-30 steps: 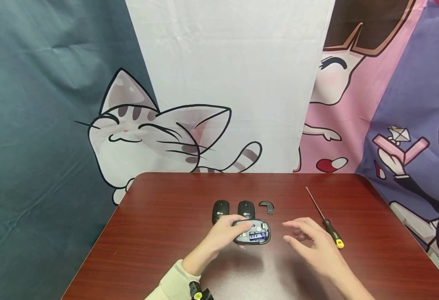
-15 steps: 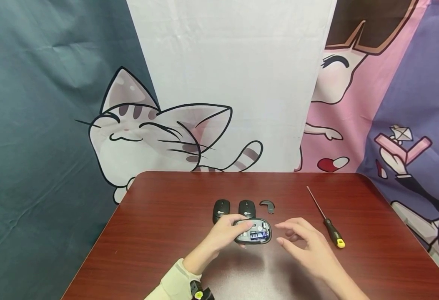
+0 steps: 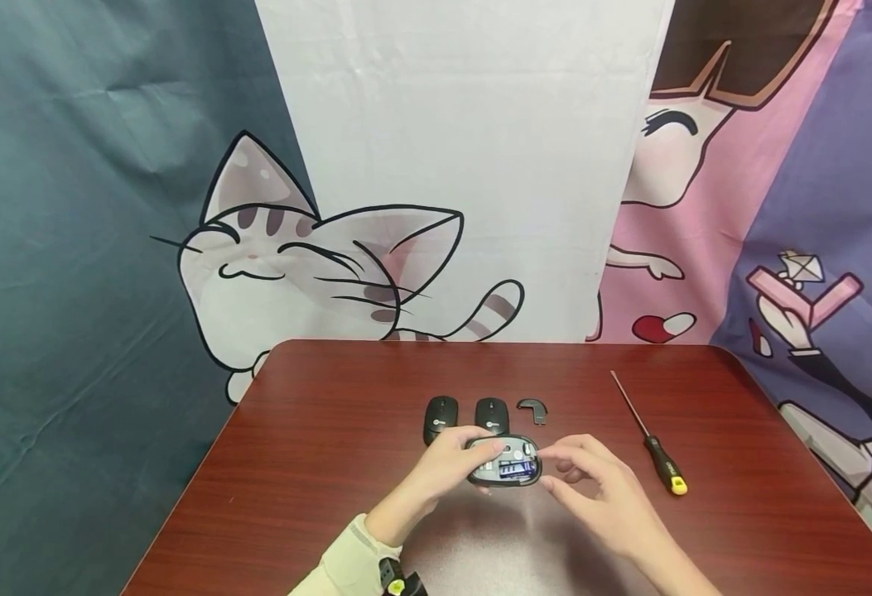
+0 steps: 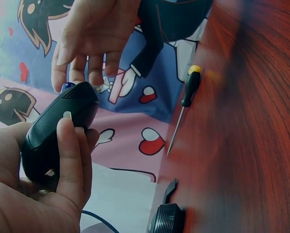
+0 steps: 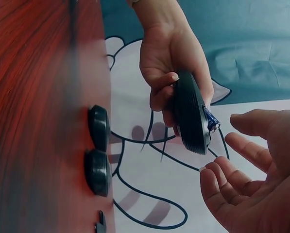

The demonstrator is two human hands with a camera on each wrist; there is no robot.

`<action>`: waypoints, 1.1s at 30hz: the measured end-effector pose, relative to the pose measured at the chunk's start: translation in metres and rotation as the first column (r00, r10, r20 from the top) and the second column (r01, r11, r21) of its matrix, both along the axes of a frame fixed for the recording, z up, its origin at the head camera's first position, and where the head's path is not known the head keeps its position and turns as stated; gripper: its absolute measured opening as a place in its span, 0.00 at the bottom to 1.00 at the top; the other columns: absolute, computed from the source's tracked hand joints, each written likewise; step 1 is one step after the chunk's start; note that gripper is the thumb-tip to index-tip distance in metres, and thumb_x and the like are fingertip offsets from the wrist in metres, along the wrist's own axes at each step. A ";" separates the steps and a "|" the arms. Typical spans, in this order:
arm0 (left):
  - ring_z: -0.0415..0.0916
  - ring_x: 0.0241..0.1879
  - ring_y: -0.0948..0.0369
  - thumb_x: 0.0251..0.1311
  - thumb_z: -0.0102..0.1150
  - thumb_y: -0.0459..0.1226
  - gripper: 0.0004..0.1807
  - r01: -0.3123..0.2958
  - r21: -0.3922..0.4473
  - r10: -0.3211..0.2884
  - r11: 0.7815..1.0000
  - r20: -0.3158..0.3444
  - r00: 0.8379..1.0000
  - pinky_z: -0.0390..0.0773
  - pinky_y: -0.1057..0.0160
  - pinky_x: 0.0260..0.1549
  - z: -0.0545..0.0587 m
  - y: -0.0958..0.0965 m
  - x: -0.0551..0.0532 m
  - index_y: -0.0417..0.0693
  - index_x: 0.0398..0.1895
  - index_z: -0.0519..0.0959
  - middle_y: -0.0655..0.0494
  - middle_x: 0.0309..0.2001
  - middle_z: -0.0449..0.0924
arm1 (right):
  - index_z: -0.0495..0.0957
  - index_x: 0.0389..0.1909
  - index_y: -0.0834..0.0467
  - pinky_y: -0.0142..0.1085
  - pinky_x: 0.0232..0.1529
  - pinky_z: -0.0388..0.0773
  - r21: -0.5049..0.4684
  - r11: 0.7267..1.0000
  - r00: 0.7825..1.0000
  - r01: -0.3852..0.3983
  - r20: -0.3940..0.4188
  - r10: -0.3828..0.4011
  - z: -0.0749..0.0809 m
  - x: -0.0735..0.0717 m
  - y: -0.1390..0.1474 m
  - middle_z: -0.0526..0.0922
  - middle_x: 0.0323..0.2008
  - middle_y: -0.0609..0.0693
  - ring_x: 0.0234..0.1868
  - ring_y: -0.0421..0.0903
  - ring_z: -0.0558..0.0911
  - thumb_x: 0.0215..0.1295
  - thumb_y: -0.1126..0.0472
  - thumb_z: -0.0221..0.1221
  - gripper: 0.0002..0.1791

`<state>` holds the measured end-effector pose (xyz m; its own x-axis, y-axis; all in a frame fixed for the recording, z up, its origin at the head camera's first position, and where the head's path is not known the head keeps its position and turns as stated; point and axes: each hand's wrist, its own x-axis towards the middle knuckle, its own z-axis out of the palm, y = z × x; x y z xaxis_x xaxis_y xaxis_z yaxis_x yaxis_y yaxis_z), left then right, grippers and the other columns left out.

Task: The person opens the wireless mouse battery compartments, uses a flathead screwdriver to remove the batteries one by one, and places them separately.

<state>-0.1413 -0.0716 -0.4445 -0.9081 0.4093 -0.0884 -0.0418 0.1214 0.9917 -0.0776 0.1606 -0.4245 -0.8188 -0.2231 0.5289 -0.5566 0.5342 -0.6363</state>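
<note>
My left hand grips a black computer mouse above the table, its underside turned up and its battery bay uncovered. A blue battery lies in the bay; in the right wrist view one end of the battery sticks up out of the mouse. My right hand is at the right end of the mouse, thumb and index finger apart and relaxed, holding nothing. Whether those fingertips touch the mouse is hard to tell. From the left wrist view, my left fingers wrap around the mouse's top shell.
Two more black mice, one on the left and one on the right, stand behind the held one. Beside them lies a hooked black battery cover. A screwdriver with a black and yellow handle lies at the right of the brown table.
My right hand has moved left, closing the gap to the mouse's right end. The left hand keeps its hold on the mouse, nearly in place.
</note>
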 end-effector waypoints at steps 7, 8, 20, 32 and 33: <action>0.81 0.23 0.61 0.67 0.63 0.46 0.19 0.000 -0.002 0.000 1.000 0.008 1.000 0.89 0.53 0.27 0.000 -0.001 0.000 0.41 0.50 0.84 0.51 0.29 0.85 | 0.85 0.46 0.46 0.29 0.36 0.84 0.006 1.000 1.000 0.008 0.025 -0.008 -0.001 -0.001 -0.005 0.80 0.44 0.39 0.36 0.33 0.81 0.56 0.65 0.74 0.18; 0.81 0.23 0.61 0.67 0.63 0.46 0.18 0.000 -0.002 0.000 1.000 0.010 1.000 0.89 0.52 0.27 0.000 -0.001 0.000 0.41 0.50 0.84 0.51 0.29 0.85 | 0.85 0.46 0.46 0.30 0.36 0.85 0.006 1.000 1.000 0.006 0.027 -0.007 -0.001 -0.001 -0.006 0.80 0.44 0.39 0.36 0.33 0.81 0.56 0.65 0.74 0.18; 0.81 0.22 0.61 0.67 0.64 0.46 0.19 0.009 0.016 -0.009 1.000 0.016 1.000 0.89 0.46 0.29 0.000 -0.002 -0.001 0.40 0.49 0.84 0.51 0.28 0.85 | 0.85 0.45 0.45 0.29 0.36 0.84 0.019 1.000 1.000 -0.002 0.018 0.002 -0.006 -0.004 -0.009 0.79 0.45 0.39 0.36 0.38 0.83 0.55 0.66 0.74 0.19; 0.81 0.22 0.61 0.67 0.64 0.46 0.19 0.018 0.012 -0.019 1.000 0.021 1.000 0.88 0.44 0.31 0.000 0.001 -0.001 0.40 0.50 0.83 0.51 0.29 0.85 | 0.85 0.44 0.46 0.29 0.35 0.83 0.044 0.999 1.000 0.015 0.002 -0.015 -0.010 -0.006 -0.009 0.78 0.45 0.39 0.35 0.40 0.83 0.52 0.69 0.74 0.21; 0.81 0.22 0.61 0.67 0.64 0.46 0.19 0.017 0.009 -0.017 1.000 0.021 1.000 0.88 0.44 0.31 0.000 0.001 -0.001 0.40 0.50 0.83 0.51 0.29 0.85 | 0.85 0.44 0.46 0.29 0.35 0.83 0.042 0.999 1.000 0.014 0.003 -0.014 -0.010 -0.006 -0.009 0.78 0.45 0.39 0.35 0.40 0.83 0.52 0.69 0.74 0.21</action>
